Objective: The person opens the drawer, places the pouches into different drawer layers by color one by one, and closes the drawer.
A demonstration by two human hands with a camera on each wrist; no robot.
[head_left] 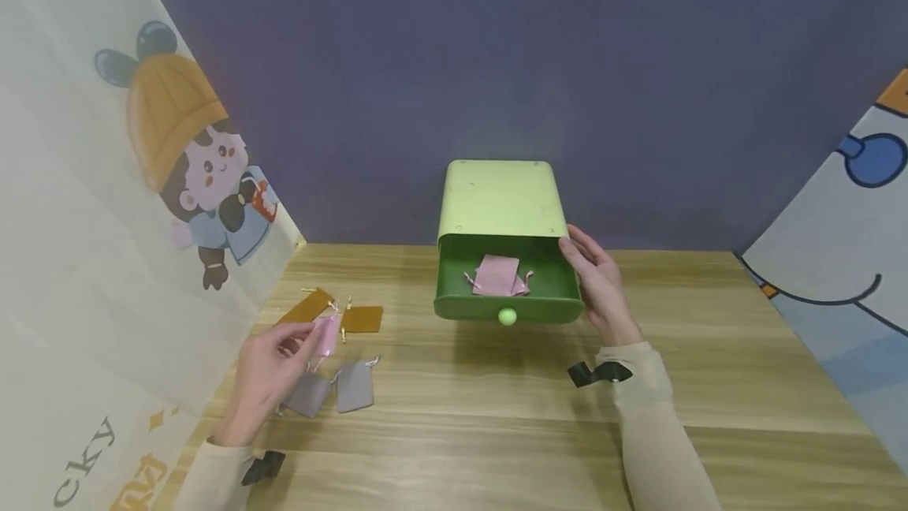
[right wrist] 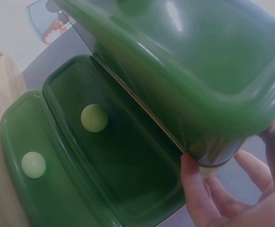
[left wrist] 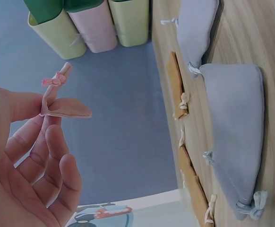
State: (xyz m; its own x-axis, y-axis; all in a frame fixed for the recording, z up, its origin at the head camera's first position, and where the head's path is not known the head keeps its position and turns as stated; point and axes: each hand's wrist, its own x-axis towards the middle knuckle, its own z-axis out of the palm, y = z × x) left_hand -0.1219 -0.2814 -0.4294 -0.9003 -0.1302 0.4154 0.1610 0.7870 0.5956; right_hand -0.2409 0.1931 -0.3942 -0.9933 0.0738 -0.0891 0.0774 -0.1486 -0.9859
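My left hand (head_left: pixel 273 369) pinches a small pink drawstring pouch (head_left: pixel 327 335) between thumb and fingertips. In the left wrist view this pouch (left wrist: pixel 64 106) is folded, its pink cord knot upward. Around that hand lie two brown pouches, one flat (head_left: pixel 362 319) and one slanted (head_left: pixel 310 307), and two grey pouches (head_left: pixel 355 387). My right hand (head_left: pixel 603 286) holds the right side of a green drawer cabinet (head_left: pixel 504 195), thumb by its front edge. Its top drawer (head_left: pixel 507 308) is pulled out, with pink pouches (head_left: pixel 496 274) inside.
Lower drawers with round knobs (right wrist: pixel 95 118) are pushed in under the top one, as the right wrist view shows. A dark blue wall (head_left: pixel 355 101) stands behind the wooden table (head_left: pixel 454 432). Cartoon-printed panels (head_left: pixel 71 219) flank both sides.
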